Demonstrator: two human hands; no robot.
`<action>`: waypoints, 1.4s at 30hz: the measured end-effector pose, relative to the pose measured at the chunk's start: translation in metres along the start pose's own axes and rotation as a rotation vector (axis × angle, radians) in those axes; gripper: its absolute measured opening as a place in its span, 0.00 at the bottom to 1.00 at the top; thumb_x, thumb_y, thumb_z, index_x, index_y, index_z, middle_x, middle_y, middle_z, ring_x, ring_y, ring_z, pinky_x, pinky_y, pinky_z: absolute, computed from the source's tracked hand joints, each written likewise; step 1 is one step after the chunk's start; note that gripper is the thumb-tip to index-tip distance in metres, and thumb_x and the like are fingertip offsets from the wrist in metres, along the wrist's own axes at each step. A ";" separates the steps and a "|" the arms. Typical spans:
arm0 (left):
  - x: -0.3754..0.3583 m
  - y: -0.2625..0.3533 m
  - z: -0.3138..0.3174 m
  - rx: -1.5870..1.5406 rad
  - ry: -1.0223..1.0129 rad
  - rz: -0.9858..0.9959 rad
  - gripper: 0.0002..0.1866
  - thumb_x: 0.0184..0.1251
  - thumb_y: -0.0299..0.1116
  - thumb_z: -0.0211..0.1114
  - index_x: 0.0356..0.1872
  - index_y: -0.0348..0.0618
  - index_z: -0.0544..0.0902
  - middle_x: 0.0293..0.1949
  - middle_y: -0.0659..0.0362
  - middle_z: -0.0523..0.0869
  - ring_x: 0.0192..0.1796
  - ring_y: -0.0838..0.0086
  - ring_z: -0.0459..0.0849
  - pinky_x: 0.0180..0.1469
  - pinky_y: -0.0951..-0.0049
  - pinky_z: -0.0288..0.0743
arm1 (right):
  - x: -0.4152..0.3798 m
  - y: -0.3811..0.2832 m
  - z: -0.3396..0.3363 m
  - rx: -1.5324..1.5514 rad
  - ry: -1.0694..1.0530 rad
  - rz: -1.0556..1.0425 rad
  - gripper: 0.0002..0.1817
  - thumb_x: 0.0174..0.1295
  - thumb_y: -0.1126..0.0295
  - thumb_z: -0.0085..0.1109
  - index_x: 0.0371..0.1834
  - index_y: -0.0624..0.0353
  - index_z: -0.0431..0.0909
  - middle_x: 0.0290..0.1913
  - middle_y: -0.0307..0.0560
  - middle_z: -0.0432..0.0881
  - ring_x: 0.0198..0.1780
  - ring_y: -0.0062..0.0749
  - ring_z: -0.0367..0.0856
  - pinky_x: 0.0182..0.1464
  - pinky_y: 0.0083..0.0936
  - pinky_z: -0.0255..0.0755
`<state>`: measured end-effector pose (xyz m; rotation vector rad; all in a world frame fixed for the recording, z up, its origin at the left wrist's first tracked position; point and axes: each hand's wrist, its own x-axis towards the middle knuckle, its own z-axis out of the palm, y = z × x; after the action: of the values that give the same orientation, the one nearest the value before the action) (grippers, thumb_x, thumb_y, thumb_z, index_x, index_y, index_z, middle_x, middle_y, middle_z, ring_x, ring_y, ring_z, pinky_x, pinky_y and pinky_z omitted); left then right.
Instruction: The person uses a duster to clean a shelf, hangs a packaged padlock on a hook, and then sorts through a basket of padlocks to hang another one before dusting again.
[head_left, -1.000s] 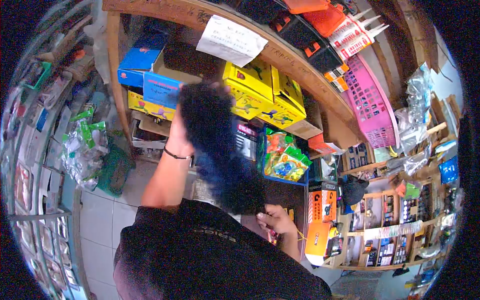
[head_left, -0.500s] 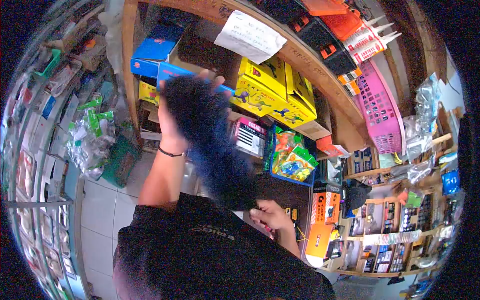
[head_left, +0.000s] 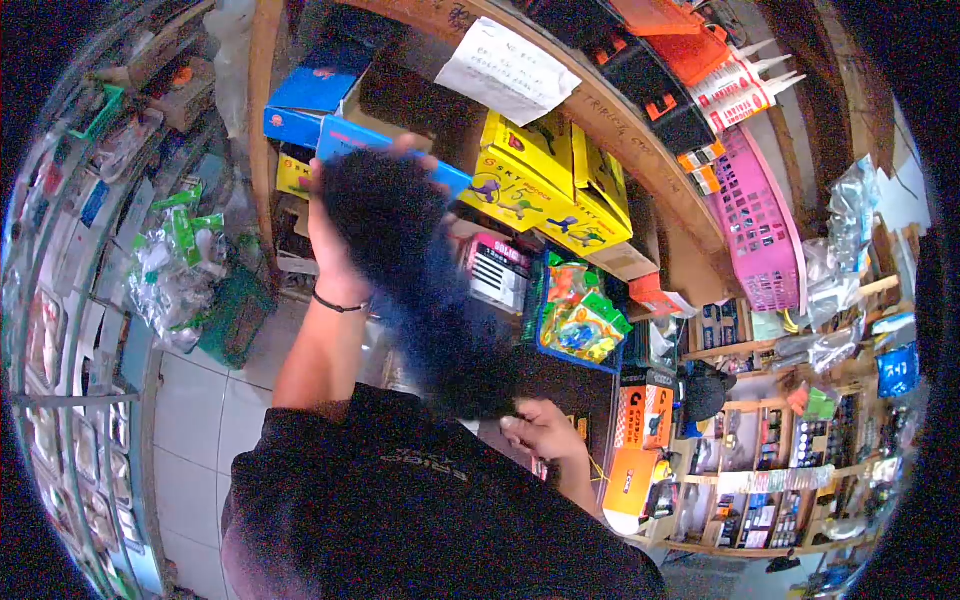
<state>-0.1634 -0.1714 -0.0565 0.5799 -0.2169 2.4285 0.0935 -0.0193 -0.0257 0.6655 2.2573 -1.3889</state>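
A long, dark blue-black duster (head_left: 425, 270) with soft, blurred edges slants across the middle of the view. Around its upper end is my left hand (head_left: 335, 235), closed, its fingertips showing past the far side; a thin dark band circles that wrist. My right hand (head_left: 545, 430) is closed at the duster's lower end, where the exact grip is partly hidden. Just behind the duster's top stands an open blue box (head_left: 345, 140) on the shelf. Yellow boxes (head_left: 540, 180) sit to its right.
A wooden shelf beam (head_left: 640, 140) bears a handwritten paper (head_left: 508, 70). Right of the duster are a blue basket of colourful packets (head_left: 580, 325) and orange boxes (head_left: 640, 440). A pink basket (head_left: 755, 220) hangs higher. Plastic bags (head_left: 180, 265) and a glass case (head_left: 80, 400) line the left.
The view has shifted slightly. Both hands stay on the duster; its upper end and my left hand sit marginally further left in view, and the duster remains blurred.
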 end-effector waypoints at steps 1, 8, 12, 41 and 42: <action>0.000 0.002 -0.008 -0.002 -0.002 -0.004 0.40 0.56 0.63 0.40 0.60 0.38 0.56 0.51 0.46 0.71 0.51 0.51 0.70 0.52 0.45 0.62 | 0.001 0.005 0.001 0.014 0.046 -0.095 0.11 0.58 0.68 0.51 0.20 0.59 0.69 0.16 0.34 0.68 0.18 0.15 0.63 0.19 0.16 0.57; 0.000 0.001 -0.007 -0.071 0.034 -0.066 0.47 0.49 0.70 0.42 0.60 0.39 0.55 0.54 0.46 0.68 0.51 0.50 0.70 0.52 0.45 0.62 | -0.005 -0.002 -0.001 0.112 0.019 -0.032 0.13 0.55 0.70 0.54 0.15 0.57 0.65 0.15 0.33 0.67 0.16 0.13 0.61 0.16 0.16 0.52; 0.001 -0.002 0.012 0.069 0.391 0.104 0.47 0.49 0.69 0.44 0.60 0.37 0.54 0.54 0.45 0.67 0.52 0.49 0.68 0.51 0.46 0.64 | -0.005 0.018 -0.009 0.068 0.123 -0.119 0.10 0.57 0.67 0.52 0.23 0.61 0.68 0.16 0.33 0.63 0.20 0.16 0.60 0.22 0.19 0.58; 0.004 -0.005 -0.028 -0.203 -0.147 -0.188 0.44 0.49 0.68 0.46 0.59 0.42 0.59 0.57 0.43 0.63 0.57 0.52 0.64 0.54 0.43 0.58 | -0.015 0.015 -0.009 -0.094 0.082 -0.134 0.09 0.58 0.66 0.51 0.31 0.61 0.73 0.17 0.33 0.64 0.22 0.16 0.60 0.23 0.20 0.59; 0.001 -0.009 -0.015 -0.120 -0.160 -0.109 0.42 0.52 0.67 0.43 0.58 0.41 0.60 0.57 0.45 0.64 0.57 0.54 0.65 0.55 0.44 0.58 | -0.013 0.017 -0.010 -0.158 0.185 -0.191 0.09 0.58 0.66 0.51 0.31 0.61 0.73 0.17 0.33 0.64 0.21 0.16 0.60 0.22 0.20 0.58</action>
<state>-0.1641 -0.1590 -0.0692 0.7127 -0.3851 2.2484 0.1131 -0.0061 -0.0263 0.5587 2.6043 -1.2596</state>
